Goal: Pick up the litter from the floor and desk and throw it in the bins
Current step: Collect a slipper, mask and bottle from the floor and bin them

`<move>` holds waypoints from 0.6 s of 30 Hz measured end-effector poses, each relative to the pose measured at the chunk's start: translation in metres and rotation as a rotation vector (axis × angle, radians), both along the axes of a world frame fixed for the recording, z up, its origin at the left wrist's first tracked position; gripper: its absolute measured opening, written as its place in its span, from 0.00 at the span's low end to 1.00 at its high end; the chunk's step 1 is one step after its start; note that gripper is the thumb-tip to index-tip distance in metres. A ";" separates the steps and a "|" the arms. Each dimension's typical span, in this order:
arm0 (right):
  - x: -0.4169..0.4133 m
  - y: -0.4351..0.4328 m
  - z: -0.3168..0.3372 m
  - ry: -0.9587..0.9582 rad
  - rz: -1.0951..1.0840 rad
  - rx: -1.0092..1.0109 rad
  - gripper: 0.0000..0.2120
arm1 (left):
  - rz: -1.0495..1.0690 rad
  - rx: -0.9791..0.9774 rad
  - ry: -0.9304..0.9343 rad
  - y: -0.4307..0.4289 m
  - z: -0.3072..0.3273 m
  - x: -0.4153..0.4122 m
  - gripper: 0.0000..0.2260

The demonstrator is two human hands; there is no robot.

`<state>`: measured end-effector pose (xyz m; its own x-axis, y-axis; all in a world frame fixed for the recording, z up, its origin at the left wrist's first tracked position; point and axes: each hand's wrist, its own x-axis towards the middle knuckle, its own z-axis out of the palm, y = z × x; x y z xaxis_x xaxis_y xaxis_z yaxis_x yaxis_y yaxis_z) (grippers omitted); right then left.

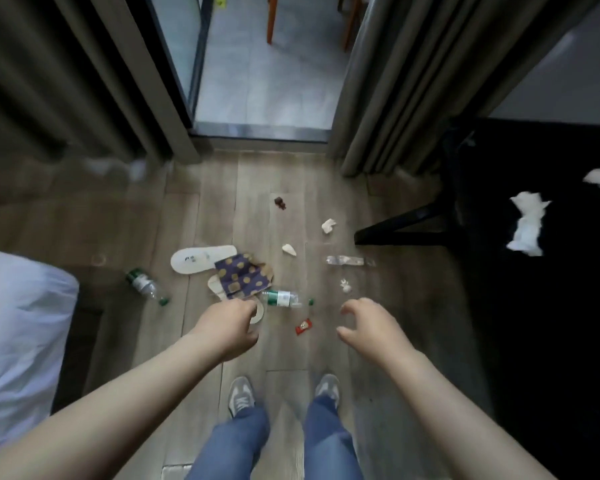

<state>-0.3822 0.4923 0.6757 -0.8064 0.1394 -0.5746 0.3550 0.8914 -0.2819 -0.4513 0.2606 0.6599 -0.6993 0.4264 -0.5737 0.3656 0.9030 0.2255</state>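
Litter lies scattered on the wooden floor (201, 209). It includes a green-labelled bottle (146, 286) at the left, a second one (283, 298) in the middle and a flattened clear bottle (347, 260). There is also a red wrapper (303, 326), a blue dotted paper bag (245, 277), small tissue scraps (329, 226) and a brown lump (280, 202). Crumpled white tissues (527, 223) sit on the black desk (551, 323) at right. My left hand (229, 329) hovers with curled fingers and nothing seen in it, in front of a white ring (260, 311). My right hand (371, 329) hovers empty, fingers spread. No bin is in view.
A white slipper (201, 258) lies by the bag. A bed with white bedding (21, 341) is at the left, and a black chair leg (395, 230) at the right. Grey curtains (395, 98) flank a glass door ahead. My feet stand near the bottom edge.
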 end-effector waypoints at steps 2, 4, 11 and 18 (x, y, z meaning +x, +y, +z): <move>-0.021 0.004 -0.042 -0.007 0.028 0.002 0.21 | 0.030 -0.018 -0.005 0.001 -0.047 -0.009 0.14; -0.039 0.008 -0.089 -0.017 0.051 0.000 0.21 | 0.061 -0.028 -0.025 0.002 -0.097 -0.017 0.15; -0.081 0.000 -0.273 -0.025 0.196 0.047 0.22 | 0.165 -0.057 -0.010 -0.014 -0.284 -0.037 0.17; -0.110 -0.038 -0.473 -0.059 0.320 0.049 0.25 | 0.323 -0.001 0.007 -0.049 -0.465 -0.064 0.18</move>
<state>-0.4918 0.4541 0.2023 -0.7792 -0.0873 -0.6207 0.0689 0.9723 -0.2232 -0.5152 0.2120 0.1952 -0.8021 0.1816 -0.5689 0.0617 0.9728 0.2234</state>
